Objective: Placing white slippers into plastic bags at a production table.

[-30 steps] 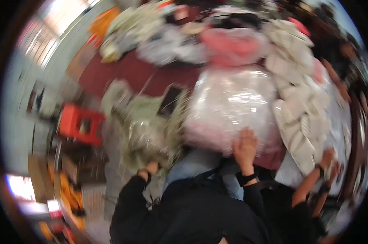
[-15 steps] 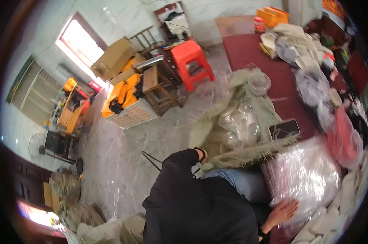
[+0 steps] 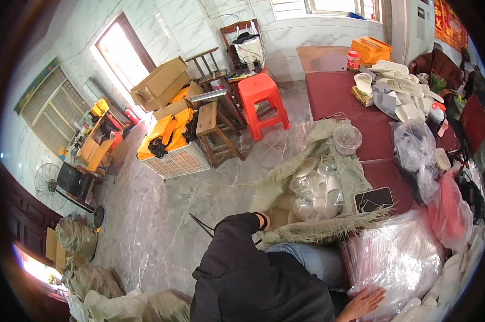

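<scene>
The marbled floor (image 3: pixel 162 225) shows sharper now; handling seems paused. Right hand (image 3: pixel 365 303) stays spread on plastic bundle (image 3: pixel 398 252). Left hand (image 3: pixel 267 220) at woven sack (image 3: pixel 354 180), hold unclear

Fisheye on wearer's head, looking down over black jacket (image 3: pixel 269 284); right hand (image 3: pixel 365 305) close, at lower edge; doorway (image 3: pixel 125 51) far, upper left.
</scene>
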`<action>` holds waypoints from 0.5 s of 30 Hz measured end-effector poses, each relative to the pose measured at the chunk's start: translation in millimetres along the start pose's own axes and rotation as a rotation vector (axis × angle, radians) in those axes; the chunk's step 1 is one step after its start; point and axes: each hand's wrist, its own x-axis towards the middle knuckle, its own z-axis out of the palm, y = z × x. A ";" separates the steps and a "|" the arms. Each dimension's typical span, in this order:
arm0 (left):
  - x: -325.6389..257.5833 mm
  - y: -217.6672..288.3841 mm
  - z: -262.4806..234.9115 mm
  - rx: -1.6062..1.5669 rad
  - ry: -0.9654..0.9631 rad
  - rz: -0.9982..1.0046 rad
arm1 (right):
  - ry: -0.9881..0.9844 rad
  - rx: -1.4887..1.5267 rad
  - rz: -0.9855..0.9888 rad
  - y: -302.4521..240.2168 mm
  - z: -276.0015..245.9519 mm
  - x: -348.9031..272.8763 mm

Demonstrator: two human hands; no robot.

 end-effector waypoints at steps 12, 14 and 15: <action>-1.0 -42.7 -7.0 -0.494 0.177 -0.549 | -0.004 0.065 0.021 -6.0 -8.1 -1.0; 1.0 -51.1 -9.7 -0.492 0.193 -0.545 | -0.012 0.070 0.024 -6.6 -7.5 -0.5; 3.1 -54.2 -10.0 -0.491 0.206 -0.537 | -0.013 0.056 0.028 -5.0 -6.5 -0.5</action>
